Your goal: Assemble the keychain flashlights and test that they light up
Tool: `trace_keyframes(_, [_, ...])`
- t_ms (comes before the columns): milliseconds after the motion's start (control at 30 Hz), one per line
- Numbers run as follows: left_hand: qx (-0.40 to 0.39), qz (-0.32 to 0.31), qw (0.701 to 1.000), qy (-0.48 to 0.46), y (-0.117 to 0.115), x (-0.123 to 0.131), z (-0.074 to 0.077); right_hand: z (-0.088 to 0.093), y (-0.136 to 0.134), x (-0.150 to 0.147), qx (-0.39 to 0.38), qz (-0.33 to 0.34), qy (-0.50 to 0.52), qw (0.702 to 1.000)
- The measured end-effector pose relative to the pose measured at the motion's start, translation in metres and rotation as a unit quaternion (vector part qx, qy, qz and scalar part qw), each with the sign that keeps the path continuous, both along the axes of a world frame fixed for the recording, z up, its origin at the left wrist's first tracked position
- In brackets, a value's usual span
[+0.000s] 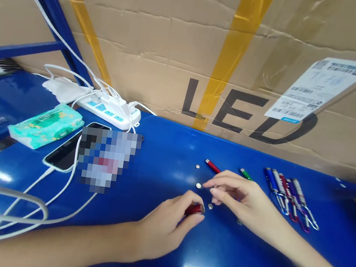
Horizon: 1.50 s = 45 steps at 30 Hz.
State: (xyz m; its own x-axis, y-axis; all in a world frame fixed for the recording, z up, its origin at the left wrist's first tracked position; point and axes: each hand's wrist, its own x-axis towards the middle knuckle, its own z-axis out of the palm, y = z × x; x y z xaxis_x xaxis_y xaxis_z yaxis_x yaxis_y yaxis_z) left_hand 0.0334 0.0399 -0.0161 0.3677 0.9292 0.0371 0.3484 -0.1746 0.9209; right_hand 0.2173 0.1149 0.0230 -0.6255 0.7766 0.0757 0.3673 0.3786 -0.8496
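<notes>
My left hand (168,225) rests on the blue table (169,150), its fingers closed round a small red cylindrical piece (194,209). My right hand (238,195) reaches in from the right, thumb and forefinger pinched just beside a small silver button cell (198,185). A second button cell (210,206) lies between the two hands, and a third (197,166) lies farther back. A red pen-shaped tube (212,166) and a green one (245,174) lie just beyond my right hand.
Several small keychain pen lights (291,196) lie in a row at the right. At the left are a phone (70,147) on a white cable, a tissue pack (46,125) and a white power strip (108,110). A big cardboard box (210,45) walls the back.
</notes>
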Motion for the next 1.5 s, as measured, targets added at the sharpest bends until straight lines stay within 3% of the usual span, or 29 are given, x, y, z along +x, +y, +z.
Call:
trace_keyframes(200, [0.029, -0.003, 1.000, -0.004, 0.000, 0.000, -0.001, -0.005, -0.003, -0.004, -0.211, -0.068, 0.082, 0.972])
trace_keyframes(467, [0.052, 0.016, 0.998, -0.014, -0.001, 0.000, -0.003, -0.006, -0.013, -0.012, -0.288, -0.061, 0.153, 0.943])
trace_keyframes(567, [0.065, 0.034, 0.997, -0.007, -0.001, 0.000, -0.004, -0.008, -0.011, -0.010, -0.264, -0.044, 0.151, 0.952])
trace_keyframes(733, [0.084, 0.060, 0.995, -0.012, 0.002, 0.000, -0.005, -0.004, -0.010, -0.002, -0.100, -0.010, 0.100, 0.990])
trace_keyframes(900, [0.143, 0.069, 0.987, -0.006, 0.006, -0.001, -0.002, 0.005, -0.012, -0.002, 0.012, -0.027, 0.076, 0.997])
trace_keyframes(1133, [0.124, 0.042, 0.991, -0.008, 0.005, -0.002, -0.004, -0.004, -0.012, -0.003, -0.065, -0.031, 0.039, 0.997])
trace_keyframes(1500, [0.169, 0.040, 0.985, -0.008, 0.004, -0.002, -0.004, 0.002, -0.014, 0.001, -0.039, -0.030, 0.019, 0.999])
